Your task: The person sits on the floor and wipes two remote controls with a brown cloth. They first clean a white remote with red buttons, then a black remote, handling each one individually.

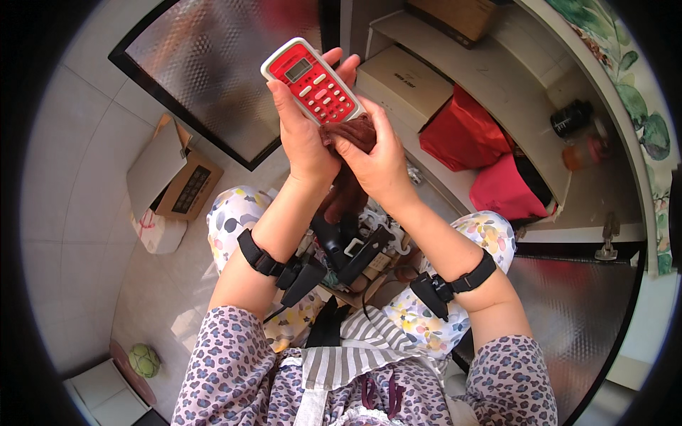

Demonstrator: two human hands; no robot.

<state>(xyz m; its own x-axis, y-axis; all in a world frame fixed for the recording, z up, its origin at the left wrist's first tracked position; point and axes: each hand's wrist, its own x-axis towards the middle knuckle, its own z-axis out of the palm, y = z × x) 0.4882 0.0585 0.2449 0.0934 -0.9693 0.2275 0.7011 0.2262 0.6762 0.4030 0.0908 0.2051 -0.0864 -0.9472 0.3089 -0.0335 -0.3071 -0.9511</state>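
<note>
A red and white remote control (314,85), with a small display and rows of buttons, lies face up in my left hand (306,138), its thumb along the near-left edge and fingertips showing beyond the far side. My right hand (381,154) pinches a dark brown cloth (351,133) against the remote's lower end. The rest of the cloth hangs below my hands. Under it, between my knees, a container holds mixed items, among them white plastic hooks (397,239) and a black oblong object (365,256).
An open cabinet (479,69) at the right holds a shoebox (405,80), a red bag (463,133) and a pink bag (506,189). Framed textured cabinet doors stand ahead and at the lower right. At the left are an open cardboard box (192,183) and a green ball-like object (144,360).
</note>
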